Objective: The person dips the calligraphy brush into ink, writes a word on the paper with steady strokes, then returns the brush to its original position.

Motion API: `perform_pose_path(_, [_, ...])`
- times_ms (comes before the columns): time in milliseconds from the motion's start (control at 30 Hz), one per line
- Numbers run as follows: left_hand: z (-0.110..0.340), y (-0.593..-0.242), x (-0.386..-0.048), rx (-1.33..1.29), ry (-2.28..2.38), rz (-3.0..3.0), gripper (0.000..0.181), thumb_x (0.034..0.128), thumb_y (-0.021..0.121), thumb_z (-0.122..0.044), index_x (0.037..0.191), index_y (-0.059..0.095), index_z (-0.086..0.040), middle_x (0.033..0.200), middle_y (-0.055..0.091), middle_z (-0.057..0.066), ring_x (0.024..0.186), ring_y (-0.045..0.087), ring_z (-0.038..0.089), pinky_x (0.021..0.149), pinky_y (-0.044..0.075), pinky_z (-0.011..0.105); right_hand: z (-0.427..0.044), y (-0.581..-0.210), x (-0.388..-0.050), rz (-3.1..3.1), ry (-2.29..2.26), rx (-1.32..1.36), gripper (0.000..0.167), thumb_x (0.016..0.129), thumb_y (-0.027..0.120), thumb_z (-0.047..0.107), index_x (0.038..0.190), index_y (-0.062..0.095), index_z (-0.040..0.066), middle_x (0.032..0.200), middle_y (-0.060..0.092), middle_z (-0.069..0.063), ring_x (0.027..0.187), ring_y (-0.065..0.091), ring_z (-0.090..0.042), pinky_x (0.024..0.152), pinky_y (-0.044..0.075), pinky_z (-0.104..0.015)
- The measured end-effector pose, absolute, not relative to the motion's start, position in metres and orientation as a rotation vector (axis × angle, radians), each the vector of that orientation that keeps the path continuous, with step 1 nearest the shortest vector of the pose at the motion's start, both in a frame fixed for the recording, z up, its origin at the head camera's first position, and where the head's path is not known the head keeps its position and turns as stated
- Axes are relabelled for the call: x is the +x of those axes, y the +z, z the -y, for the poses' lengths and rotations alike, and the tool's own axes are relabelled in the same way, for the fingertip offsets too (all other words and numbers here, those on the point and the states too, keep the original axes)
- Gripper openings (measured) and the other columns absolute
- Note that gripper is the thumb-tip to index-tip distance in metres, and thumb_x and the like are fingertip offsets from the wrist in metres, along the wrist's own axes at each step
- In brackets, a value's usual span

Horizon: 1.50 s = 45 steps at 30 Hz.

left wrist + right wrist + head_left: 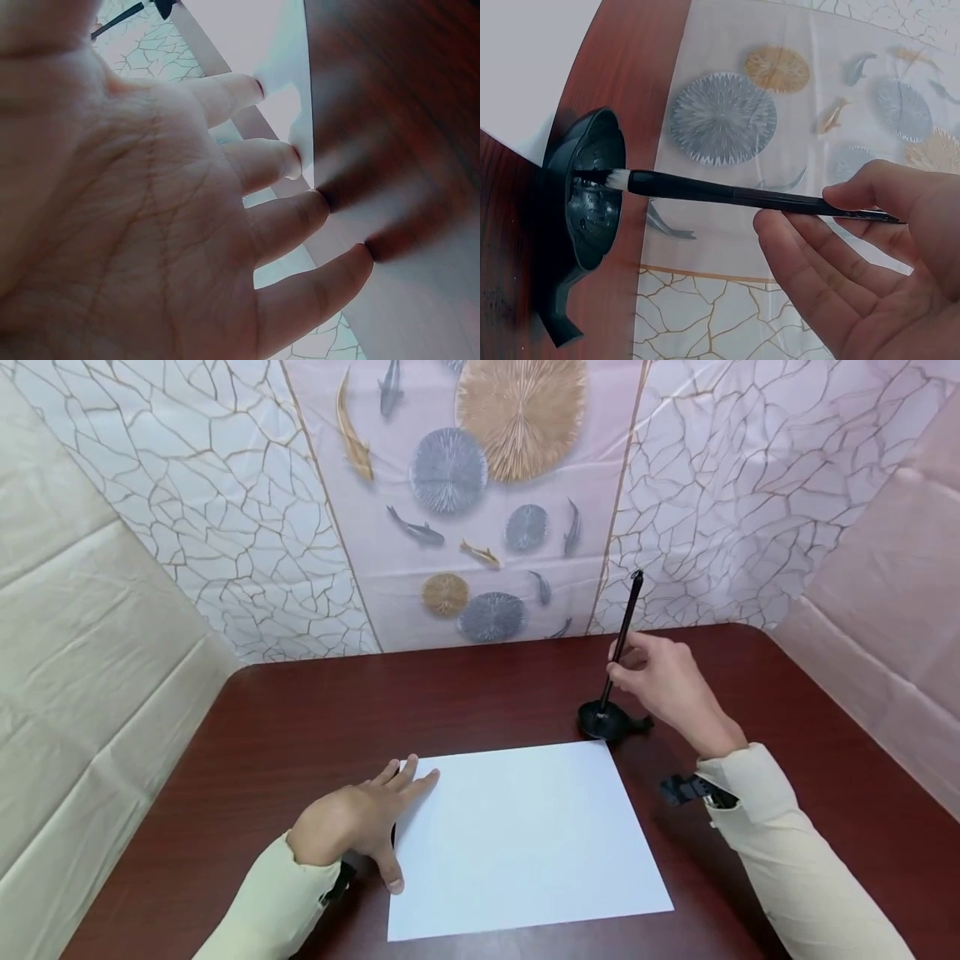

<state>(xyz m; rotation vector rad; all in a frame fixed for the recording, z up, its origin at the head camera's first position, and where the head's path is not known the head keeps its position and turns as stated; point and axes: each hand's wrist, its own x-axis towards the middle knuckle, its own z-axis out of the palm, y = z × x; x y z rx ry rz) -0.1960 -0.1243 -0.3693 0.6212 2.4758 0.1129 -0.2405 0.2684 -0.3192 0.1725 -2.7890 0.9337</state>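
A black-handled brush (pixel 622 639) stands tilted with its tip in a small black dish (pixel 600 722). My right hand (pixel 671 689) pinches the handle between thumb and fingers. In the right wrist view the brush (pixel 705 189) has white bristles with a dark tip, which touches the wet inside of the dish (pixel 592 232). A white sheet of paper (pixel 517 843) lies on the table, its far right corner by the dish. My left hand (pixel 360 822) rests spread at the sheet's left edge; in the left wrist view the fingers of this hand (pixel 150 202) are extended and apart.
The dark red-brown table (pixel 322 710) surrounds the sheet. Behind it hangs a patterned cloth (pixel 480 568) with fish and round shapes. Pale cloth walls (pixel 90 693) stand at the left and right sides.
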Motion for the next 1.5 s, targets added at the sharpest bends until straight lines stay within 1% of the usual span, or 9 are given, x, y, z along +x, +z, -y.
perform_pose_path(167, [0.123, -0.366, -0.2, 0.632, 0.125, -2.488, 0.149, 0.0551, 0.107, -0.038, 0.171, 0.015, -0.021, 0.178, 0.001, 0.015, 0.163, 0.004, 0.038, 0.117, 0.037, 0.065, -0.274, -0.315, -0.242, 2.753, 0.888, 0.182, 0.014, 0.101, 0.069, 0.013, 0.114, 0.072, 0.007, 0.109, 0.078, -0.022, 0.098, 0.074, -0.036, 0.071, 0.055, -0.04])
perform_pose_path(333, [0.126, -0.364, -0.197, 0.618, 0.141, -2.492, 0.149, 0.0546, 0.108, -0.036, 0.171, 0.016, -0.021, 0.178, 0.001, 0.015, 0.163, 0.004, 0.038, 0.117, 0.036, 0.065, -0.271, -0.313, -0.242, 2.773, 0.881, 0.19, 0.014, 0.101, 0.069, 0.013, 0.114, 0.071, 0.007, 0.108, 0.077, -0.022, 0.1, 0.074, -0.037, 0.076, 0.055, -0.046])
perform_pose_path(633, [0.128, -0.365, -0.194, 0.62, 0.143, -2.497, 0.148, 0.0544, 0.108, -0.036, 0.171, 0.017, -0.02, 0.178, 0.002, 0.015, 0.163, 0.005, 0.038, 0.118, 0.035, 0.066, -0.262, -0.308, -0.235, 2.782, 0.902, 0.209, 0.013, 0.102, 0.069, 0.017, 0.112, 0.071, 0.009, 0.108, 0.078, -0.019, 0.102, 0.074, -0.034, 0.077, 0.056, -0.046])
perform_pose_path(867, [0.128, -0.367, -0.193, 0.604, 0.155, -2.486, 0.146, 0.0568, 0.107, -0.037, 0.171, 0.017, -0.021, 0.178, 0.002, 0.014, 0.164, 0.004, 0.037, 0.119, 0.034, 0.063, -0.259, -0.305, -0.227, 2.673, 0.918, 0.196, 0.011, 0.104, 0.066, 0.016, 0.111, 0.069, 0.008, 0.104, 0.079, -0.017, 0.088, 0.078, -0.028, 0.077, 0.053, -0.038])
perform_pose_path(1000, [0.131, -0.367, -0.192, 0.594, 0.17, -2.477, 0.143, 0.06, 0.105, -0.038, 0.171, 0.017, -0.021, 0.178, 0.002, 0.014, 0.163, 0.004, 0.037, 0.118, 0.035, 0.065, -0.258, -0.305, -0.227, 2.666, 0.903, 0.201, 0.01, 0.104, 0.064, 0.015, 0.11, 0.068, 0.009, 0.101, 0.079, -0.016, 0.086, 0.077, -0.028, 0.076, 0.052, -0.039])
perform_pose_path(1100, [0.134, -0.366, -0.193, 0.59, 0.227, -2.459, 0.139, 0.0628, 0.105, -0.033, 0.171, 0.019, -0.022, 0.178, 0.002, 0.012, 0.164, 0.002, 0.037, 0.116, 0.036, 0.066, -0.257, -0.304, -0.227, 2.658, 0.901, 0.214, 0.009, 0.104, 0.063, 0.014, 0.109, 0.068, 0.008, 0.1, 0.078, -0.016, 0.086, 0.076, -0.029, 0.074, 0.052, -0.039])
perform_pose_path(1200, [0.139, -0.365, -0.196, 0.59, 0.292, -2.438, 0.135, 0.0651, 0.104, -0.025, 0.171, 0.02, -0.023, 0.178, 0.002, 0.01, 0.164, 0.002, 0.035, 0.115, 0.037, 0.065, -0.256, -0.303, -0.225, 2.646, 0.903, 0.216, 0.01, 0.104, 0.063, 0.014, 0.11, 0.067, 0.007, 0.102, 0.078, -0.017, 0.086, 0.077, -0.03, 0.072, 0.052, -0.034])
perform_pose_path(1300, [0.142, -0.364, -0.198, 0.59, 0.315, -2.434, 0.135, 0.0663, 0.103, -0.02, 0.171, 0.018, -0.019, 0.178, 0.002, 0.011, 0.164, 0.004, 0.033, 0.116, 0.038, 0.062, -0.255, -0.301, -0.222, 2.632, 0.915, 0.197, 0.013, 0.105, 0.063, 0.016, 0.113, 0.066, 0.007, 0.105, 0.077, -0.018, 0.088, 0.077, -0.03, 0.072, 0.053, -0.029])
perform_pose_path(1500, [0.138, -0.364, -0.201, 0.616, 0.179, -2.445, 0.138, 0.0683, 0.102, -0.034, 0.169, 0.013, -0.004, 0.177, 0.003, 0.016, 0.164, 0.005, 0.035, 0.124, 0.029, 0.058, -0.252, -0.301, -0.208, 2.57, 0.92, 0.17, 0.018, 0.108, 0.061, 0.023, 0.117, 0.063, 0.007, 0.107, 0.077, -0.017, 0.09, 0.077, -0.031, 0.079, 0.055, -0.042])
